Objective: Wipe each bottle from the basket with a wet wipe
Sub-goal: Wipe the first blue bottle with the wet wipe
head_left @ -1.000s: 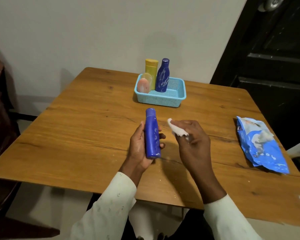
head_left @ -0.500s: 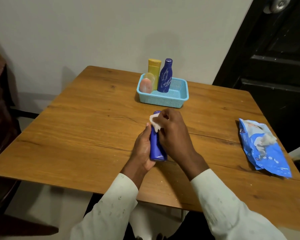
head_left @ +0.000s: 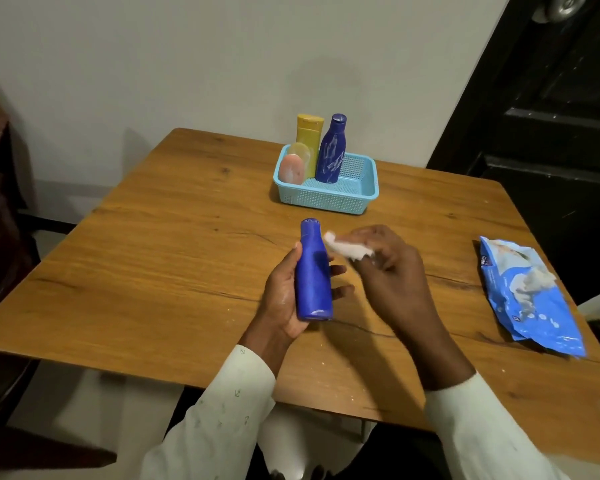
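1. Wooden table (head_left: 153, 271) against a pale wall, black door at the right.
2. Blue bottle (head_left: 313, 271) held above the table's middle, cap pointing away toward the wall, base toward the person.
3. Left hand (head_left: 284, 296) gripping the blue bottle: thumb along its left side, fingertips curled round and showing at its right side.
4. Right hand (head_left: 388, 271) just right of the bottle, pinching a white wet wipe (head_left: 347, 249) between thumb and fingers; hand a little blurred, so exact finger placing hard to tell.
5. One corner of the wipe reaching the bottle's neck, touching or nearly touching; cannot tell which.
6. Light blue basket (head_left: 326, 199) farther back on the table, well apart from the hands.
7. Inside the basket: yellow bottle (head_left: 309, 136) and dark blue bottle (head_left: 331, 150) standing upright at the left half, small pink bottle (head_left: 291, 169) leaning in the left corner.
8. Blue wet wipes pack (head_left: 530, 299) lying flat near the table's right edge.
9. White sleeves on both arms.
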